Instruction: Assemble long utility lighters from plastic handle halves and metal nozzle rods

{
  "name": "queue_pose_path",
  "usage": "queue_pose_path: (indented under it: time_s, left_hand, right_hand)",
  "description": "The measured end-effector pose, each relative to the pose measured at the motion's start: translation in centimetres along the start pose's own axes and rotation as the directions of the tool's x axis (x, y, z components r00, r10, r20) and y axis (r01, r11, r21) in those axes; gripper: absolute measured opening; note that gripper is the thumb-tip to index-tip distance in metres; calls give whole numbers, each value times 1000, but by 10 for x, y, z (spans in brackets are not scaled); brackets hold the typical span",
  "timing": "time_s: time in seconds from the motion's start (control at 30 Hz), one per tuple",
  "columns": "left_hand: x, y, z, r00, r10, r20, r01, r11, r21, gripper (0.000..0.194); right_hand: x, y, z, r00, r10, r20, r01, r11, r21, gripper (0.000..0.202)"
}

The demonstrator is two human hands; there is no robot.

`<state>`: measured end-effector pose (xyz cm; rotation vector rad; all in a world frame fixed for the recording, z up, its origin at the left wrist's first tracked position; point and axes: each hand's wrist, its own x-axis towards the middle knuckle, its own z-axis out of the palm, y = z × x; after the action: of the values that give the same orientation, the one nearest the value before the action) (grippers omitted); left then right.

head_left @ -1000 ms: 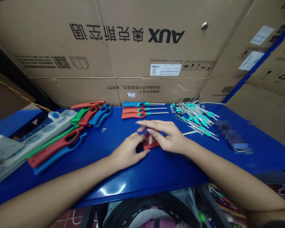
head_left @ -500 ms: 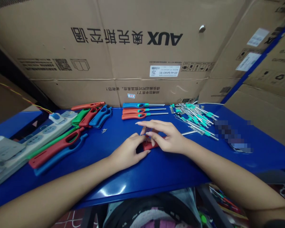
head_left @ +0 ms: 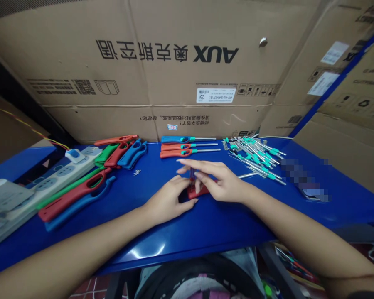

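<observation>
A red gas lighter [head_left: 201, 191] lies flat on the blue table, its metal tube [head_left: 247, 175] showing to the right beyond my right hand. My left hand [head_left: 165, 201] grips the lighter's left end between thumb and fingers. Above that end stands a small screwdriver [head_left: 192, 173] with a dark reddish handle, tip down on the lighter. The fingers of my right hand [head_left: 226, 179] are round the screwdriver's handle, with the index finger stretched over its top. Part of the lighter's body is hidden under my right hand.
Three assembled lighters [head_left: 174, 146] lie behind my hands. Several tube parts with teal pieces [head_left: 262, 155] are heaped at right, near a blurred phone [head_left: 314, 192]. Small screws [head_left: 137, 172], coloured lighter shells [head_left: 76, 193] and a power strip [head_left: 62, 172] are at left. Cardboard [head_left: 171, 25] stands behind.
My right hand's fingers have shifted slightly around the screwdriver, and its handle shows more plainly now. My left hand and the lighter stay in place.
</observation>
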<state>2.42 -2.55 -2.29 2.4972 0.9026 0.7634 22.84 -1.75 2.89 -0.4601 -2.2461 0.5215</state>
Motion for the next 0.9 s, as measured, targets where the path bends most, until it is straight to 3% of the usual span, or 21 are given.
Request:
queue_pose_path:
  time_s: [0.07, 0.17, 0.3, 0.37, 0.53, 0.73, 0.9]
  left_hand:
    - [0, -1, 1, 1000, -3, -15, 3, 1000, -3, 17]
    - [0, -1, 2, 999, -2, -32, 2, 1000, 0, 18]
    - [2, 2, 1, 1000, -2, -27, 2, 1000, 6, 18]
    - [3, 3, 0, 1000, -12, -19, 12, 1000, 5, 15]
    - [2, 2, 0, 1000, -9, -24, 9, 1000, -4, 15]
    - [1, 1, 2, 998, -49, -38, 49, 999, -4, 13]
    - [4, 7, -1, 997, -76, -6, 76, 997, -10, 10]
  right_hand:
    - [1, 0, -1, 999, -14, -33, 13, 999, -35, 38]
    - [-1, 5, -3, 990, -107, -90, 82, 966, -245, 25]
    - [-3, 10, -5, 986, -150, -70, 105, 893, -437, 28]
    - [-3, 9, -4, 995, -86, -55, 58, 919, -389, 34]
    - [4, 4, -1, 993, 45, -110, -49, 998, -33, 32]
    - [8, 0, -2, 991, -78, -105, 60, 984, -166, 19]
    - [6, 3, 2, 979, -132, -155, 81, 951, -299, 16]
